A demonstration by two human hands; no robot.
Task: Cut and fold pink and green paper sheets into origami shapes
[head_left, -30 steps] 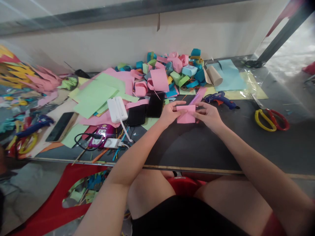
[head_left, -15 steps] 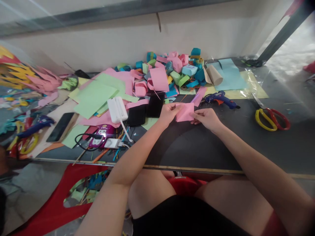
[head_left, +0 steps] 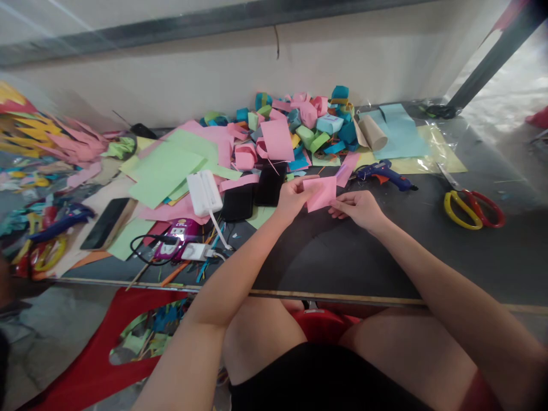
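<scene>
We hold a small pink paper (head_left: 323, 193) up in front of us, over the table (head_left: 334, 257), with our left hand (head_left: 295, 197) pinching its left side, thumb laid on the face towards us. Our right hand (head_left: 357, 208) nips the lower right corner between thumb and fingertip, its other fingers loosely curled below. The step in hand looks to us like folding or squaring up this piece (whether it is one layer or two, we cannot tell). The next move, we judge, calls for a steady left pinch while the right fingertips work the free edge into line, lightly enough not to crumple it. Just beyond the grip lies a pink strip (head_left: 347, 170); near the grip on its left is a black slab (head_left: 270, 185), and to its right, a little farther on, the glue gun (head_left: 383, 173). Well apart to the right rest the scissors (head_left: 473, 208), and well apart to the left the green sheets (head_left: 166, 162). Farthest past our fingers, towards the wall, sit a heap of paper loops (head_left: 303, 128) and a cardboard tube (head_left: 372, 131).
</scene>
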